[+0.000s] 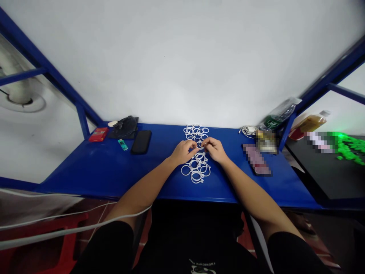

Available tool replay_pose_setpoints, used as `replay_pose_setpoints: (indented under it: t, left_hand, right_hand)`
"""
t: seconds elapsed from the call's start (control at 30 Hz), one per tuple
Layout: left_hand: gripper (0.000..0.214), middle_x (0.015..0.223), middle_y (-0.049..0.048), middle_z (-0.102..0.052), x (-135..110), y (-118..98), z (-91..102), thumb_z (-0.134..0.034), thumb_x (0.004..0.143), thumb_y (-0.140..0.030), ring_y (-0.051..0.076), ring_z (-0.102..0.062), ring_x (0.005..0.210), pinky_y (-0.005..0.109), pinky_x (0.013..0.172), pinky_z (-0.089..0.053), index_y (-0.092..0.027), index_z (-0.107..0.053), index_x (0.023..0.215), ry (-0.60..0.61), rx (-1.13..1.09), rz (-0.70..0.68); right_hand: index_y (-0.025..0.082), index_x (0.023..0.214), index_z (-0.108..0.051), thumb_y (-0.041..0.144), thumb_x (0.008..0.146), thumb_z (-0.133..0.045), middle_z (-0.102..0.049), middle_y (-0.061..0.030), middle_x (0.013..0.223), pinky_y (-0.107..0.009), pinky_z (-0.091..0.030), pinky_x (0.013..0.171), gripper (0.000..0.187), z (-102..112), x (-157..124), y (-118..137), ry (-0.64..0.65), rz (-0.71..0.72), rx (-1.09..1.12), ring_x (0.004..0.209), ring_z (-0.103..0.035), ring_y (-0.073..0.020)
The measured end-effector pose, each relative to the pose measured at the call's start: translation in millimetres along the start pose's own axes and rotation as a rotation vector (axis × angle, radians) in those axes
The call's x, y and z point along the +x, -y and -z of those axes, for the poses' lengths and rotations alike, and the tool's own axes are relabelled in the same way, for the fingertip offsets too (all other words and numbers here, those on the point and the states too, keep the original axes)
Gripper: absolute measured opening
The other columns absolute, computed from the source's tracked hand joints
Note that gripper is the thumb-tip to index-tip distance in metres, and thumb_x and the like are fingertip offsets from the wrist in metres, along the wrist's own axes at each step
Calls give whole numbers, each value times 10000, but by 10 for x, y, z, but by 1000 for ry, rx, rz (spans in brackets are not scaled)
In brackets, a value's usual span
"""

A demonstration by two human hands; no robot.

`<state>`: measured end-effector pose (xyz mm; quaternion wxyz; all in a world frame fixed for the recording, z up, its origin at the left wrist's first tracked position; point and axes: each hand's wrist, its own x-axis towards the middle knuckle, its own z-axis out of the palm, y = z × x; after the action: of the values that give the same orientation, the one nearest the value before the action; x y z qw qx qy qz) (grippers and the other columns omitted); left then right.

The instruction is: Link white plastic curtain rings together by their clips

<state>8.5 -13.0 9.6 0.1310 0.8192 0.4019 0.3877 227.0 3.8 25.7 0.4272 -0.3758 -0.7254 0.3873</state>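
Over the middle of a blue table (94, 167), my left hand (184, 151) and my right hand (214, 149) meet, fingers curled. Together they pinch a small white plastic ring (200, 145) between the fingertips. Just below the hands, towards me, several linked white rings (196, 170) lie in a cluster. More white rings (196, 132) lie in a pile beyond the hands, near the wall.
At the back left lie a black phone (141, 142), a small green lighter (122, 144), a red box (98, 134) and a dark pouch (124, 126). To the right are a white cable (248, 131), a blurred phone (257, 160), bottles (281, 113) and green pieces (349, 146).
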Motion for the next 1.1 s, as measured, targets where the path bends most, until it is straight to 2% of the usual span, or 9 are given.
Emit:
replay_pose_setpoints:
  t: [0.1, 0.23, 0.33, 0.47, 0.67, 0.8, 0.97, 1.03, 1.1]
  left_hand:
    - [172, 902, 29, -739, -8, 14, -4, -687, 969, -362, 185, -702, 839, 363, 879, -547, -197, -666, 1012, -74, -4, 40]
    - [227, 947, 33, -740, -1, -14, 5, -693, 957, -349, 168, -695, 822, 346, 857, -563, -202, -673, 1128, -23, -49, -55]
    - [133, 1024, 64, -726, 11, -46, 5, -618, 968, -256, 182, -691, 929, 349, 883, -570, -200, -691, 1064, -44, -41, -163]
    - [56, 1085, 78, -708, 25, -28, 48, -628, 911, -180, 207, -677, 1037, 389, 967, -558, -202, -677, 926, -69, -8, -143]
    - [42, 1080, 69, -705, 1, 18, 111, -663, 881, -191, 200, -686, 987, 360, 910, -561, -199, -685, 846, 111, -67, -126]
    - [123, 1053, 52, -718, -18, -16, 53, -716, 900, -306, 183, -695, 928, 334, 868, -557, -206, -709, 830, 233, -111, -144]
    - [207, 915, 33, -720, -4, -32, 45, -642, 980, -373, 163, -677, 824, 307, 803, -536, -204, -723, 892, 188, -80, -79]
    - [211, 890, 26, -720, -1, -14, 57, -632, 989, -372, 148, -661, 765, 291, 752, -519, -200, -731, 918, 176, -64, -31]
    - [218, 878, 22, -721, -1, 9, 60, -638, 989, -381, 142, -654, 741, 283, 726, -508, -198, -739, 929, 180, -56, 2]
  right_hand:
    - [216, 810, -637, 226, 821, -465, -636, -3, 711, -275, -482, 625, 172, 19, 2, 15, 18, 8, -33, 599, -570, -150]
    - [224, 705, -559, 202, 813, -429, -625, -20, 735, -304, -503, 740, 171, 46, 8, 3, 68, 125, -110, 707, -593, -171]
    - [220, 866, -596, 166, 817, -430, -661, -18, 798, -310, -511, 769, 181, 32, -5, 4, 103, 152, -140, 753, -622, -175]
    - [211, 1233, -583, 121, 789, -485, -729, -61, 1073, -298, -516, 737, 464, 37, -1, -37, 83, 132, -233, 761, -636, -170]
    - [192, 1213, -665, 127, 827, -535, -735, -81, 1146, -313, -532, 791, 412, 149, 82, -277, 119, 109, -481, 779, -649, -177]
    - [195, 1289, -654, 177, 889, -589, -762, -51, 1067, -288, -524, 770, 406, 140, 105, -324, 178, 56, -501, 765, -668, -164]
    - [223, 1423, -595, 369, 932, -699, -773, -22, 881, -279, -493, 700, 523, 83, 118, -213, 161, -116, -668, 795, -711, -206]
    - [235, 1369, -646, 415, 909, -731, -783, -31, 888, -283, -483, 686, 501, 85, 127, -180, 170, -187, -747, 820, -721, -224]
    - [245, 1226, -724, 403, 908, -721, -793, -42, 913, -286, -478, 689, 355, 101, 129, -167, 194, -215, -806, 849, -726, -235]
